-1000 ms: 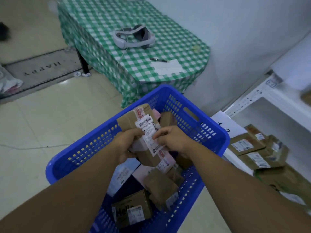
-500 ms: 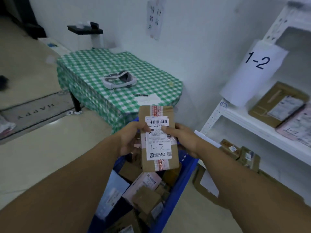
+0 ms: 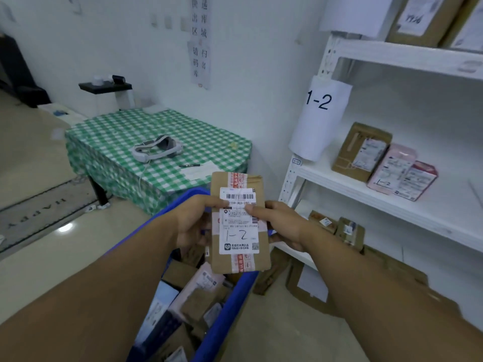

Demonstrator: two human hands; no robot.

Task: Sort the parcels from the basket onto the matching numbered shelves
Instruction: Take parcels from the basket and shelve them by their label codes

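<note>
parcel (image 3: pixel 239 223) label: "1-2"; shelf sign (image 3: pixel 320 113): "1-2"; mat (image 3: pixel 39 212): "happy".

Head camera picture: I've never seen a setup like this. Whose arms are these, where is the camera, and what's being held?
There is no machine here. A person wears a camera on the head, so you look down along their own arms. The left hand and right hand hold a brown parcel with "1-2" handwritten on its label, above a blue basket of more parcels. To the right, a white shelf carries a paper sign reading "1-2". A few boxes already stand on it.
</note>
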